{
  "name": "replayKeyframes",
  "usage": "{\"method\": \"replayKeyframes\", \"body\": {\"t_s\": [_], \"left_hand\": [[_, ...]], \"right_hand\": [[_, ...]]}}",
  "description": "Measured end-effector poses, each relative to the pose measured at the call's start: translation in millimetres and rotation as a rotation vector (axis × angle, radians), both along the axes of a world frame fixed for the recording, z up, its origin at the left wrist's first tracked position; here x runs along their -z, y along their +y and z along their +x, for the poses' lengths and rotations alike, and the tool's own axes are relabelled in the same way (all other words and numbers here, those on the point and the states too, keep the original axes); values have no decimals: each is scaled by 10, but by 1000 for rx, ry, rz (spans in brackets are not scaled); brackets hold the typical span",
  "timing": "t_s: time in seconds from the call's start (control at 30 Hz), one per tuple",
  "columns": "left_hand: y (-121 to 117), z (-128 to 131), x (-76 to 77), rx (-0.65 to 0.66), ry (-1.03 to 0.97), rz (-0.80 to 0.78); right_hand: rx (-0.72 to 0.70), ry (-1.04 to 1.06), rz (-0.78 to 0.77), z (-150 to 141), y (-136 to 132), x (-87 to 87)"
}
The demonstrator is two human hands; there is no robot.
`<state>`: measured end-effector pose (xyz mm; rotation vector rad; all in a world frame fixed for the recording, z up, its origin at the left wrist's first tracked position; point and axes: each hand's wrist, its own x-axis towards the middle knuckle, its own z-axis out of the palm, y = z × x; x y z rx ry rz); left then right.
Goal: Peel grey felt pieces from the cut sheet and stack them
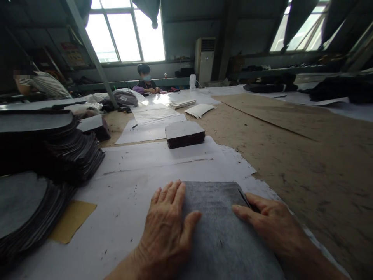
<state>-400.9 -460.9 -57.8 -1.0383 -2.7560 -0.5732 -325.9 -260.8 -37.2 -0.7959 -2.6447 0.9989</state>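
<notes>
By the white paper's (125, 217) right edge, the right hand (272, 223) pinches flat grey cloth-like sheets (220, 233); the left hand (166, 223) lies flat over their left edge. A hard pull could skew them.

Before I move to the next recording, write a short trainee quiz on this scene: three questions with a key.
1. Which hand's grip is on the right-hand edge of the large grey flat sheet?
2. True or false: the yellowish-brown flat paper piece lies to the left of the left hand.
3. Fill in: beyond the hands, the small dark-sided block with a pale top rests on ___ paper.

Key: 1. The right hand. 2. True. 3. White.
</notes>
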Motion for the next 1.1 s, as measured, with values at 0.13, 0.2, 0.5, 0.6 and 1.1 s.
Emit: {"method": "replayKeyframes", "body": {"t_s": [0.13, 0.2, 0.5, 0.6, 1.1], "left_hand": [[70, -198, -37, -60, -132, 135], [104, -253, -50, -87, -201, 182], [192, -303, -81, -272, -277, 132], [206, -316, -77, -289, -262, 114], [192, -344, -67, -266, -255, 103]], "right_hand": [[3, -61, -29, 8, 14, 86], [0, -99, -21, 9, 15, 103], [13, -211, 53, -8, -48, -15], [24, -217, 117, -6, -62, -11], [25, -242, 59, -20, -64, -32]]}}
